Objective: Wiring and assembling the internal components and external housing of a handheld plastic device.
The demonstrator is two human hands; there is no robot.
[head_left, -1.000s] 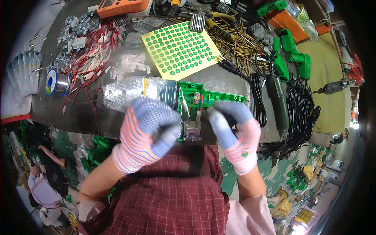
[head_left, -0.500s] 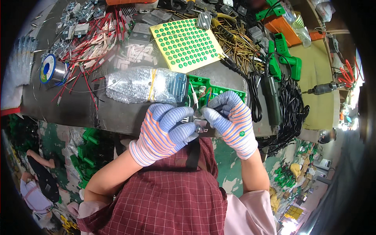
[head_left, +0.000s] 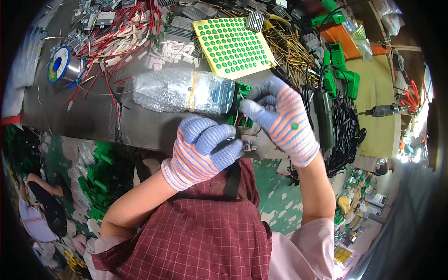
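Note:
My left hand (head_left: 203, 147), in a striped knit glove, is at the table's front edge with thumb and fingers closed. Something small and dark shows at its fingertips, too hidden to name. Beside them is a small metal part (head_left: 250, 142). My right hand (head_left: 282, 114), gloved alike with a green dot sticker on its back, is curled above the green plastic housing (head_left: 244, 88). Its thumb and fingertips are closed near a pale wire; what they pinch I cannot make out. Most of the housing is hidden behind this hand.
A bubble-wrapped bundle (head_left: 172, 93) with a rubber band lies left of the housing. Behind are a yellow sticker sheet (head_left: 233, 49), red-wired white parts (head_left: 126, 42) and brass-coloured rods (head_left: 296, 53). A solder spool (head_left: 64, 65) stands left; black cables (head_left: 343, 135) and a power screwdriver (head_left: 385, 110) are right.
My right hand has risen and moved right, away from my left fingertips. My left hand stays low with its fingers closed. The whole view has shifted slightly.

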